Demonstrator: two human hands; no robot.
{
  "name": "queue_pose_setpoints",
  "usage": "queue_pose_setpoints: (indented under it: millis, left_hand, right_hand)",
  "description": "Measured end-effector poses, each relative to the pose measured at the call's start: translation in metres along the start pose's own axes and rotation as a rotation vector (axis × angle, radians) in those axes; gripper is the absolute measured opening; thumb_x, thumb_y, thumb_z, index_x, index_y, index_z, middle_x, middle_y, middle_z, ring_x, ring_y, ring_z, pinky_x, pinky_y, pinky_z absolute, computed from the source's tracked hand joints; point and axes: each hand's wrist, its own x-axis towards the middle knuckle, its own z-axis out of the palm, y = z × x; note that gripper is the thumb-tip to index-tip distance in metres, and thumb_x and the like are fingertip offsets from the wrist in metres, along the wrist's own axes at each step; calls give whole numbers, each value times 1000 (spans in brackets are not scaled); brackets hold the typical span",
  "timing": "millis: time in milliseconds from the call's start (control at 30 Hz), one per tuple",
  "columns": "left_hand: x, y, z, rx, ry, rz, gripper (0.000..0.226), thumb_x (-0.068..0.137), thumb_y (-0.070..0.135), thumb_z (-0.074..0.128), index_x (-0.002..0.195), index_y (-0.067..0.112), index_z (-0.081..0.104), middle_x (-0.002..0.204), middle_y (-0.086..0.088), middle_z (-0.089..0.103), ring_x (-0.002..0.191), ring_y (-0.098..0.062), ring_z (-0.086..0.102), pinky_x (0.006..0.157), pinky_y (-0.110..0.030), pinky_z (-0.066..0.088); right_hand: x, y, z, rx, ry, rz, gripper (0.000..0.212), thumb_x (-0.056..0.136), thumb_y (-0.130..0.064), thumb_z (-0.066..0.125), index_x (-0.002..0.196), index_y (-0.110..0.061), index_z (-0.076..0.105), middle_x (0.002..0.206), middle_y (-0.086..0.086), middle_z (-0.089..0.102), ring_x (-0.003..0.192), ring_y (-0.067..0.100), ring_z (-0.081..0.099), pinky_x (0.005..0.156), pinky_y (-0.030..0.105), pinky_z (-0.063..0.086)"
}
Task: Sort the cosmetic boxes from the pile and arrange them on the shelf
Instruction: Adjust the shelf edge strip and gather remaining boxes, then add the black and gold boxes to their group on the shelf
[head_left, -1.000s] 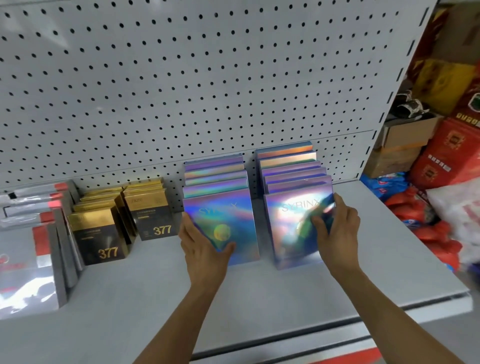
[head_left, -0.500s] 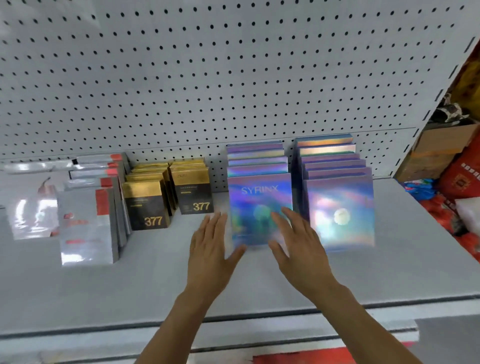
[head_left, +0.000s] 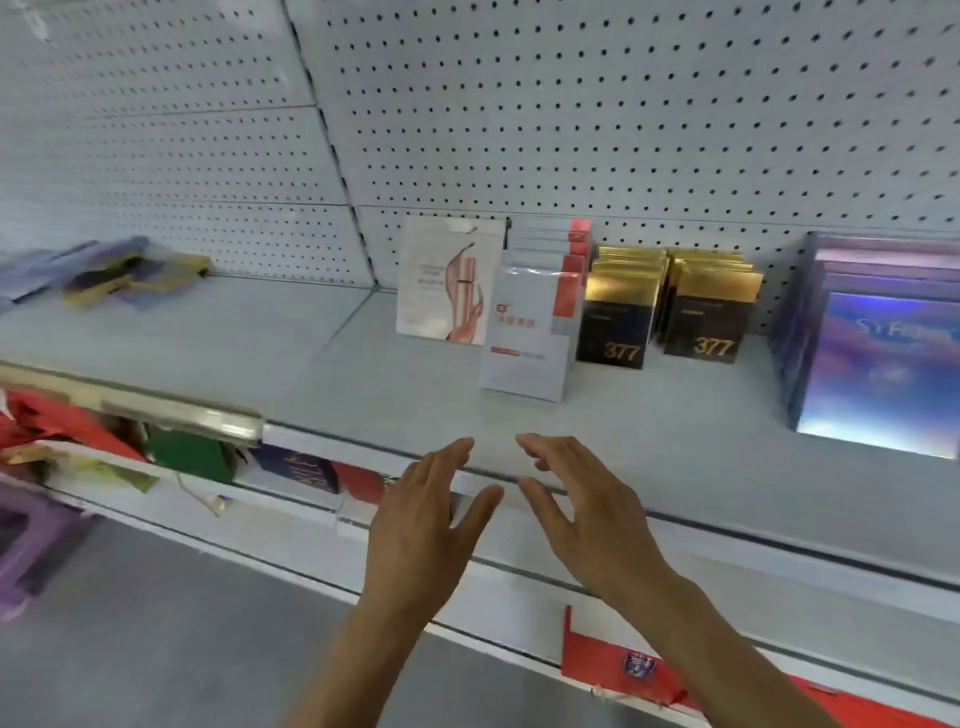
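Both hands hover empty over the front edge of the grey shelf (head_left: 363, 395). My left hand (head_left: 423, 525) and my right hand (head_left: 582, 514) have relaxed, spread fingers and touch no box. Rows of sorted boxes stand upright against the pegboard: a white box with a lipstick picture (head_left: 447, 280), silver boxes with red corners (head_left: 530, 327), two rows of black and gold "377" boxes (head_left: 615, 322), and iridescent blue-purple boxes (head_left: 878, 358) at the right. A loose pile of mixed boxes (head_left: 104, 275) lies at the far left of the shelf.
A white pegboard wall (head_left: 571, 104) backs the shelf. Below the shelf edge a lower level holds red, green and dark blue packages (head_left: 192, 457). A red strip (head_left: 613, 660) runs along the lower right. Grey floor (head_left: 156, 623) shows at bottom left.
My view has swung left, so the iridescent boxes now sit at the right edge. Both hands have come off the iridescent boxes and drawn back to the shelf's front edge.
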Motion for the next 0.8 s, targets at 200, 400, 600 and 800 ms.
queue_pose_setpoints:
  millis: [200, 400, 600, 800]
  left_hand:
    - [-34, -105, -82, 111, 48, -106, 56, 86, 62, 47, 130, 29, 55, 125, 10, 63, 109, -11, 62, 89, -24, 47]
    - [-41, -178, -143, 167, 118, -261, 56, 87, 62, 43, 137, 37, 46, 140, 13, 50, 126, -11, 49, 100, -27, 41]
    - [-13, -258, -185, 150, 186, -313, 59, 85, 68, 35, 131, 35, 51, 132, 14, 54, 117, -10, 54, 93, -30, 48]
    - [55, -351, -230, 203, 243, -332, 46, 89, 59, 47, 127, 34, 54, 126, 16, 57, 114, -8, 55, 90, -24, 44]
  right_hand:
    - [14, -84, 90, 16, -83, -90, 35, 94, -38, 45, 129, -29, 47, 119, -9, 58, 101, 11, 60, 78, 28, 54]
    - [57, -151, 163, 56, -223, -215, 39, 96, -40, 47, 133, -29, 43, 128, -12, 53, 112, 8, 54, 88, 27, 51]
    - [122, -198, 230, 71, -298, -294, 32, 95, -35, 52, 125, -27, 48, 120, -12, 53, 104, 8, 55, 81, 25, 49]
    - [215, -235, 310, 97, -357, -298, 32, 95, -35, 52, 126, -27, 51, 122, -14, 50, 107, 2, 52, 71, 4, 36]
